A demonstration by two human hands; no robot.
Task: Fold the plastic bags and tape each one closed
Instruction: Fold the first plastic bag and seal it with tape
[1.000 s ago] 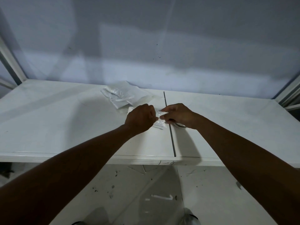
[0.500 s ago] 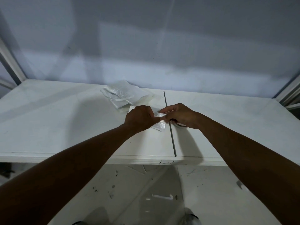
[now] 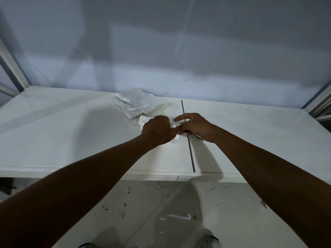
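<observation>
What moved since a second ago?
Hardly anything. The right hand straightened its index finger across the folded bag, and the left hand edged a little toward it. Both still hold the bag; the pile of bags and the table stayed put.

No writing, label, brand or number can be read anywhere in the head view. The clear plastic bags [image 3: 138,106] on the white table [image 3: 53,131] carry pale strips, possibly printed, but the dim light leaves nothing legible.
</observation>
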